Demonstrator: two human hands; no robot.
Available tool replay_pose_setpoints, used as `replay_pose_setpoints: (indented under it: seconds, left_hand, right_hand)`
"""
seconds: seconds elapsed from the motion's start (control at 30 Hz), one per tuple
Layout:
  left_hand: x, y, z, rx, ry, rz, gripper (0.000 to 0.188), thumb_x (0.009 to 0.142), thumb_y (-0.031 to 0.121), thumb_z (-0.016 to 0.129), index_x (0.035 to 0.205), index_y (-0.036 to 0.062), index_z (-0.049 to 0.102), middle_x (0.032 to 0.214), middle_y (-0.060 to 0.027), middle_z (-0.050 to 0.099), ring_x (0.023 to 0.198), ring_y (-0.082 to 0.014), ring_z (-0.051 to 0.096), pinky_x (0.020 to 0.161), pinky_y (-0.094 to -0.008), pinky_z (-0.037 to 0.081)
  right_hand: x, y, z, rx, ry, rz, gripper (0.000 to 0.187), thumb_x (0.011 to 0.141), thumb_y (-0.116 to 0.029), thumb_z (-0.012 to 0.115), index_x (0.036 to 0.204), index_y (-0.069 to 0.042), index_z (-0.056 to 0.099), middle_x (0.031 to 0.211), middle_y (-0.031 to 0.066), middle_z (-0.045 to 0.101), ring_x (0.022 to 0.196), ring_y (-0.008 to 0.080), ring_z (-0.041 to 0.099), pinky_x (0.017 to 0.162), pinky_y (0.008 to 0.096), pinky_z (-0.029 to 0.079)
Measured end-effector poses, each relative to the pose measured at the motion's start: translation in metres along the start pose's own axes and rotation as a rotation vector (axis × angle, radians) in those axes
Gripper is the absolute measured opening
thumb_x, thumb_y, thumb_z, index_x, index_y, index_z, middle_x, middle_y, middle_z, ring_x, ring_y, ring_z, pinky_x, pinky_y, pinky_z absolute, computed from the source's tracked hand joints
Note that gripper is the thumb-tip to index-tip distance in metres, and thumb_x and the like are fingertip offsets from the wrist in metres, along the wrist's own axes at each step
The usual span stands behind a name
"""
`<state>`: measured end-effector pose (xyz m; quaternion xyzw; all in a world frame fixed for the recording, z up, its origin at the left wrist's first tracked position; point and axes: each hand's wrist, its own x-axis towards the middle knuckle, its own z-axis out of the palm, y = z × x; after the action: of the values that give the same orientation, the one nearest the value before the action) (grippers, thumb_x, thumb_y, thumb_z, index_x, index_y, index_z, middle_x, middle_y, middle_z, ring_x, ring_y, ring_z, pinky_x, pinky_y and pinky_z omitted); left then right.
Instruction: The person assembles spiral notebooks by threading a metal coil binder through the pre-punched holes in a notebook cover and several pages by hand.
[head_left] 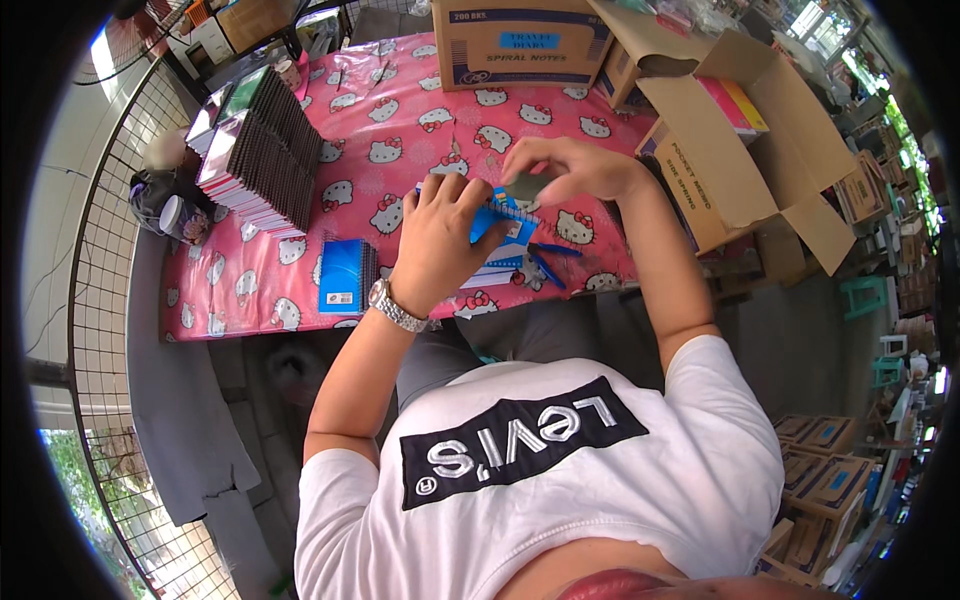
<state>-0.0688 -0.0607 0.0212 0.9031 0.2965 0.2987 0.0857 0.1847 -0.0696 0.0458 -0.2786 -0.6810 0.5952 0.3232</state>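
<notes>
My left hand (440,235) is closed on a small blue spiral notebook (515,232), tilted up above the table. Its wire binding faces my right hand (580,170), which hovers at the far end of the coil with thumb and fingers curled together. Between those fingers shows a dark grey-green patch, too blurred to name. A tool with two blue handles (552,264), like pliers, lies just right of the notebook. Under my left hand more blue notebooks (490,276) with white pages lie at the table's near edge. Another small blue notebook stack (345,278) sits left of my wrist.
A pink table cover (370,150) with cartoon cat heads spreads beneath everything. Tall piles of spiral notebooks (262,155) stand at the left, beside a white cup (184,218). A closed carton (520,45) stands at the back; an open carton (700,185) with flaps out is at the right.
</notes>
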Motion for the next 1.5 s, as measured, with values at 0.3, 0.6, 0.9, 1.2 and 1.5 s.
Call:
replay_pose_setpoints:
  seconds: [0.3, 0.6, 0.9, 1.2, 1.5]
  left_hand:
    - [0.007, -0.031, -0.019, -0.077, -0.042, -0.04, 0.035, 0.076, 0.022, 0.078, 0.105, 0.0084, 0.063, 0.104, -0.0108, 0.06, 0.103, -0.0331, 0.057, 0.087, -0.0438, 0.049]
    - [0.01, -0.052, -0.018, -0.475, -0.143, -0.179, 0.03, 0.08, 0.013, 0.076, 0.105, 0.0014, 0.063, 0.097, -0.0139, 0.062, 0.08, -0.0285, 0.063, 0.072, -0.0353, 0.052]
    - [-0.002, -0.041, 0.001, -0.812, 0.187, -0.446, 0.017, 0.092, 0.009, 0.067, 0.107, 0.0002, 0.064, 0.085, -0.0055, 0.066, 0.069, -0.0071, 0.06, 0.057, -0.0236, 0.053]
    - [-0.019, -0.049, 0.013, -0.9, 0.279, -0.544, 0.018, 0.097, 0.007, 0.063, 0.112, -0.0026, 0.064, 0.084, -0.001, 0.063, 0.068, -0.0046, 0.058, 0.056, -0.0215, 0.054]
    - [-0.023, -0.051, 0.019, -0.843, 0.316, -0.522, 0.021, 0.095, 0.006, 0.065, 0.114, -0.0038, 0.065, 0.088, -0.002, 0.066, 0.072, -0.0042, 0.06, 0.058, -0.0211, 0.056]
  right_hand:
    - [0.017, -0.002, -0.001, 0.01, -0.014, 0.019, 0.042, 0.076, -0.025, 0.076, 0.112, -0.005, 0.066, 0.122, 0.0079, 0.057, 0.115, 0.0217, 0.055, 0.099, 0.0367, 0.043]
    - [0.041, 0.018, -0.009, -0.604, 0.163, 0.263, 0.044, 0.082, -0.031, 0.077, 0.114, -0.003, 0.068, 0.116, 0.0079, 0.059, 0.113, 0.0194, 0.058, 0.091, 0.033, 0.049]
    - [-0.058, 0.261, -0.005, -0.957, 0.788, 0.484, 0.064, 0.077, -0.033, 0.08, 0.132, -0.009, 0.055, 0.138, 0.0162, 0.052, 0.131, 0.0376, 0.045, 0.109, 0.0504, 0.034]
    - [-0.106, 0.236, 0.124, -1.142, 0.901, 0.392, 0.059, 0.091, -0.029, 0.066, 0.141, -0.005, 0.047, 0.135, 0.0191, 0.05, 0.126, 0.0386, 0.048, 0.105, 0.0451, 0.04]
    - [0.0, 0.037, 0.146, -0.937, 0.867, -0.246, 0.057, 0.079, -0.021, 0.074, 0.131, -0.002, 0.058, 0.124, 0.0141, 0.056, 0.114, 0.032, 0.053, 0.101, 0.0426, 0.042]
